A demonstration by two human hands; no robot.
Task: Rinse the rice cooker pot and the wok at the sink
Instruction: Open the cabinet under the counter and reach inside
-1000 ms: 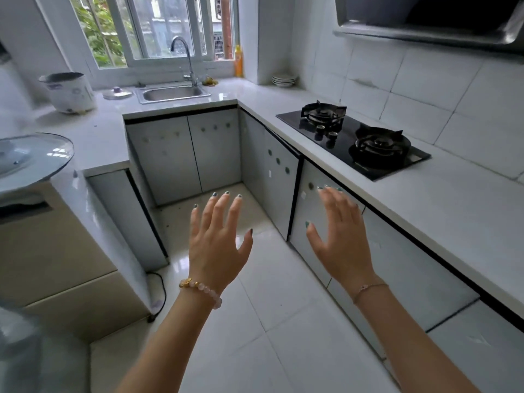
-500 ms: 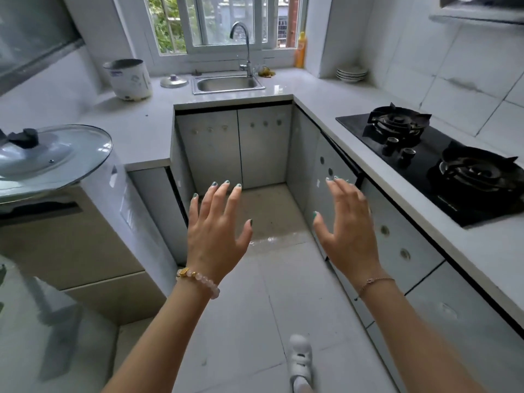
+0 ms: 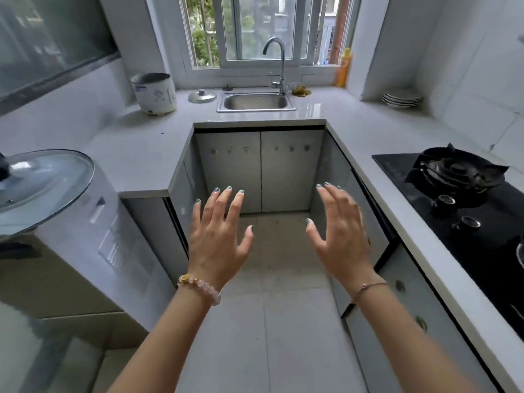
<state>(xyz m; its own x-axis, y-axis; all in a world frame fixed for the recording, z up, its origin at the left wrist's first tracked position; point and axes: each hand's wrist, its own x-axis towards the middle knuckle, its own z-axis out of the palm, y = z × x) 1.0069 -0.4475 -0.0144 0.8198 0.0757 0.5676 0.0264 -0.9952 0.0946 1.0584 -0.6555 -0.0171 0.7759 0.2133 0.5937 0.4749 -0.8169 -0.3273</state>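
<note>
1. Compared with the earlier frames, the view has swung left and moved closer: the sink [image 3: 256, 101] now sits straight ahead under the window, where before it lay off to the left, and only one burner of the gas hob [image 3: 459, 177] shows fully at the right edge.
2. Both hands keep the same raised pose as before, held out over the floor between the cabinets.
3. The left hand [image 3: 217, 239] is spread wide, fingers apart, palm away from the camera, holding and touching nothing; a beaded bracelet [image 3: 200, 287] circles its wrist.
4. The right hand [image 3: 341, 236] is likewise open with fingers slightly curled, empty, with a thin chain at the wrist.
5. The rice cooker [image 3: 154, 93] stands on the counter left of the sink, its small lid [image 3: 202, 96] lying between them.
6. A glass lid [image 3: 42, 188] sits at the near left; whatever lies under it cannot be made out.
</note>
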